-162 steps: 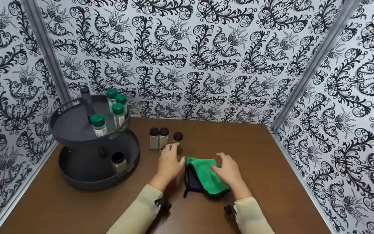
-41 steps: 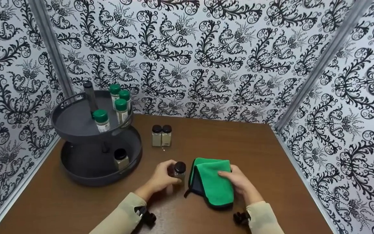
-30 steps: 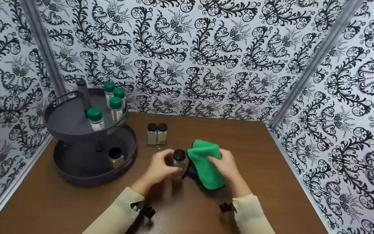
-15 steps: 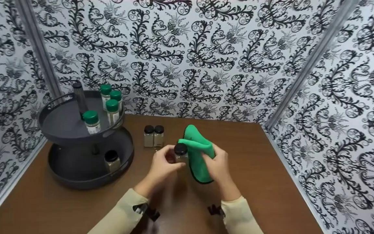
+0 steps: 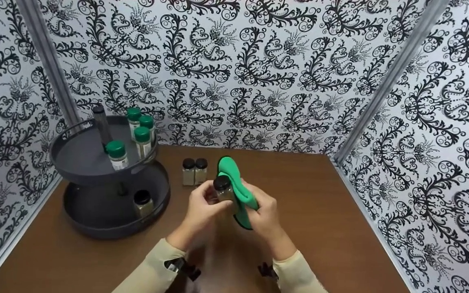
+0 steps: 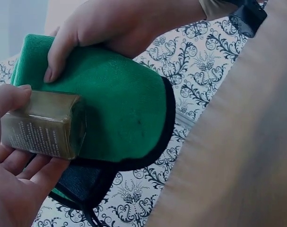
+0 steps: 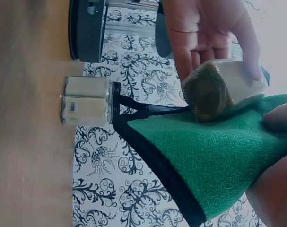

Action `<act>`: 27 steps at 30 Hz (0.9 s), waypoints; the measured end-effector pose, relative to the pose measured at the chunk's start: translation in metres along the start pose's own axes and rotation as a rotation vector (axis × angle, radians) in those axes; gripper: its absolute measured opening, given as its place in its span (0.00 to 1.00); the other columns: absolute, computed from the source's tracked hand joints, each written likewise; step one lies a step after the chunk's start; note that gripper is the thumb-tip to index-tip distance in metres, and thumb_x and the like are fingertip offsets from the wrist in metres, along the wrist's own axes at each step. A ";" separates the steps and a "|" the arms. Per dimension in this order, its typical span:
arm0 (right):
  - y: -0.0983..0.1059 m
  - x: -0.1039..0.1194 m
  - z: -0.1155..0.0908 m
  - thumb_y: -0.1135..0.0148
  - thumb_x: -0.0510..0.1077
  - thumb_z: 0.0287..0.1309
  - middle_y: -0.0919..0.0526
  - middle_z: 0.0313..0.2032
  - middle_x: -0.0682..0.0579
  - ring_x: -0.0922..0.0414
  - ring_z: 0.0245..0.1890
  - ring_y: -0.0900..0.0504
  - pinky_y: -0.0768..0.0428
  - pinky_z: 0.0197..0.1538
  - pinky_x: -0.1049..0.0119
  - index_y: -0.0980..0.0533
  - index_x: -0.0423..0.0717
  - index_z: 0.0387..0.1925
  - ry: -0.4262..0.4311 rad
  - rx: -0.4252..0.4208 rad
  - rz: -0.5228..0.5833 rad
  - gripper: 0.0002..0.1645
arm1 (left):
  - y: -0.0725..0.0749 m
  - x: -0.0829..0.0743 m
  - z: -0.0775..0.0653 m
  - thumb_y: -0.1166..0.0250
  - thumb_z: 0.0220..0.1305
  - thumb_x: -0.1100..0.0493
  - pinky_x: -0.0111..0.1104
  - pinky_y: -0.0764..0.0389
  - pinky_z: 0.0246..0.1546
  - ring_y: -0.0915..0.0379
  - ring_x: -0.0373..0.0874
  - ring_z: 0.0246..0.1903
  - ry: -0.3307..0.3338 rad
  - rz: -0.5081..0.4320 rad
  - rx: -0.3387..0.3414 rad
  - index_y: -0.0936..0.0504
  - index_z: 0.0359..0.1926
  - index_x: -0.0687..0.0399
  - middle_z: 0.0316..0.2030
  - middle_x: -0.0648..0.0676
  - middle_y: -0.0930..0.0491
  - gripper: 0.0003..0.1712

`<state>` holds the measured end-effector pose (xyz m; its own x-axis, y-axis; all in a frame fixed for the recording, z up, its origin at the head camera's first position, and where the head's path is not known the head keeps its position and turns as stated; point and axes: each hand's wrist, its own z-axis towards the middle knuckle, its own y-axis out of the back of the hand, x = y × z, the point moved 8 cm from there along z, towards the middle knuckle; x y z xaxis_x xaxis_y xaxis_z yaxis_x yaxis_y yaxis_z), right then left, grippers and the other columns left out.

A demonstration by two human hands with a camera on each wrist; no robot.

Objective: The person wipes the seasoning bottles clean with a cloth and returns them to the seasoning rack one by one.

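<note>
My left hand (image 5: 202, 206) grips a square spice jar (image 5: 223, 189) with a black cap, held up above the table. In the left wrist view the jar (image 6: 44, 124) shows printed text on one side, with the thumb on top and the fingers beneath. My right hand (image 5: 264, 209) pinches a folded green cloth (image 5: 234, 183) with black edging, thumb on its near face. The cloth lies along the right side of the jar. In the right wrist view the jar's base (image 7: 207, 94) faces the camera, right against the cloth (image 7: 195, 151).
Two black-capped spice jars (image 5: 194, 172) stand behind my left hand. On the left is a two-tier dark grey turntable organizer (image 5: 75, 162). Its upper tier bears several green-capped jars (image 5: 117, 156) and a dark tall post (image 5: 102, 128); one black-capped jar (image 5: 143, 202) sits in the lower tier.
My left hand has taken the third black-capped jar from beside the pair and lifted it. My right hand has picked up the cloth and brought it left against the jar.
</note>
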<state>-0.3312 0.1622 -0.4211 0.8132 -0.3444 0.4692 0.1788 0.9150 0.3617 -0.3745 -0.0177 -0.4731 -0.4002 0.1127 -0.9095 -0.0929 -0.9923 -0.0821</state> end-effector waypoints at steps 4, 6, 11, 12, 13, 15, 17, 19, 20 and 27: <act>-0.005 0.008 -0.001 0.30 0.28 0.61 0.14 0.61 0.39 0.45 0.61 0.13 0.19 0.66 0.66 0.19 0.38 0.65 0.088 0.020 -0.052 0.29 | 0.006 -0.009 0.001 0.17 0.51 0.67 0.31 0.13 0.39 0.16 0.41 0.38 -0.022 0.026 -0.008 0.15 0.50 0.61 0.40 0.56 0.12 0.25; -0.006 0.011 -0.003 0.30 0.27 0.60 0.13 0.59 0.37 0.44 0.59 0.12 0.20 0.66 0.68 0.19 0.36 0.64 0.126 0.026 -0.071 0.29 | 0.011 -0.016 0.002 0.16 0.51 0.66 0.30 0.13 0.39 0.15 0.39 0.37 -0.037 0.035 -0.024 0.14 0.50 0.61 0.40 0.56 0.12 0.25; -0.012 0.012 -0.008 0.32 0.23 0.57 0.13 0.58 0.37 0.43 0.57 0.11 0.19 0.64 0.69 0.18 0.36 0.63 0.131 0.056 -0.075 0.30 | 0.026 -0.031 0.004 0.17 0.52 0.66 0.33 0.11 0.43 0.12 0.41 0.40 -0.058 0.035 -0.100 0.14 0.52 0.63 0.41 0.60 0.10 0.26; -0.014 0.012 -0.008 0.33 0.23 0.57 0.13 0.58 0.37 0.43 0.57 0.12 0.18 0.64 0.68 0.18 0.36 0.63 0.124 0.060 -0.077 0.30 | 0.028 -0.033 0.004 0.16 0.52 0.65 0.33 0.11 0.43 0.12 0.41 0.40 -0.056 0.038 -0.110 0.14 0.53 0.62 0.41 0.61 0.10 0.26; -0.014 0.012 -0.008 0.33 0.22 0.57 0.13 0.59 0.38 0.43 0.57 0.12 0.18 0.64 0.68 0.18 0.36 0.63 0.117 0.061 -0.077 0.30 | 0.028 -0.034 0.004 0.16 0.52 0.65 0.33 0.10 0.43 0.12 0.41 0.39 -0.056 0.041 -0.114 0.14 0.53 0.61 0.41 0.60 0.11 0.26; -0.012 0.012 -0.008 0.34 0.22 0.58 0.13 0.59 0.36 0.44 0.58 0.12 0.18 0.64 0.68 0.19 0.36 0.63 0.102 0.045 -0.086 0.30 | 0.022 -0.034 0.001 0.16 0.53 0.62 0.33 0.11 0.41 0.13 0.41 0.39 -0.062 0.060 -0.084 0.14 0.53 0.60 0.41 0.59 0.10 0.26; -0.009 0.013 -0.007 0.33 0.23 0.59 0.13 0.59 0.36 0.45 0.58 0.12 0.19 0.64 0.68 0.19 0.36 0.63 0.095 0.018 -0.088 0.29 | 0.014 -0.034 -0.001 0.15 0.53 0.60 0.32 0.12 0.38 0.14 0.40 0.36 -0.080 0.089 -0.041 0.13 0.53 0.58 0.39 0.57 0.10 0.26; -0.004 0.016 -0.005 0.31 0.24 0.60 0.13 0.58 0.36 0.45 0.58 0.12 0.18 0.64 0.68 0.19 0.35 0.63 0.105 -0.017 -0.086 0.29 | 0.005 -0.032 -0.005 0.15 0.52 0.58 0.30 0.14 0.35 0.15 0.39 0.33 -0.104 0.115 0.007 0.13 0.52 0.56 0.37 0.56 0.10 0.26; -0.002 0.017 -0.004 0.31 0.25 0.59 0.13 0.58 0.36 0.45 0.58 0.12 0.18 0.64 0.68 0.19 0.35 0.63 0.117 -0.033 -0.088 0.29 | 0.001 -0.032 -0.006 0.15 0.52 0.58 0.29 0.16 0.33 0.17 0.38 0.31 -0.115 0.124 0.030 0.13 0.52 0.55 0.36 0.55 0.10 0.25; 0.008 0.027 -0.003 0.29 0.26 0.58 0.13 0.57 0.35 0.45 0.58 0.12 0.17 0.63 0.64 0.18 0.34 0.61 0.225 -0.062 -0.084 0.28 | -0.007 -0.033 -0.008 0.15 0.52 0.59 0.30 0.13 0.35 0.15 0.38 0.32 -0.126 0.113 0.061 0.12 0.52 0.54 0.38 0.55 0.09 0.26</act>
<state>-0.3058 0.1611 -0.4077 0.8958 -0.3703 0.2456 0.2789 0.8989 0.3380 -0.3537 -0.0152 -0.4461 -0.5223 0.0102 -0.8527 -0.0944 -0.9945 0.0459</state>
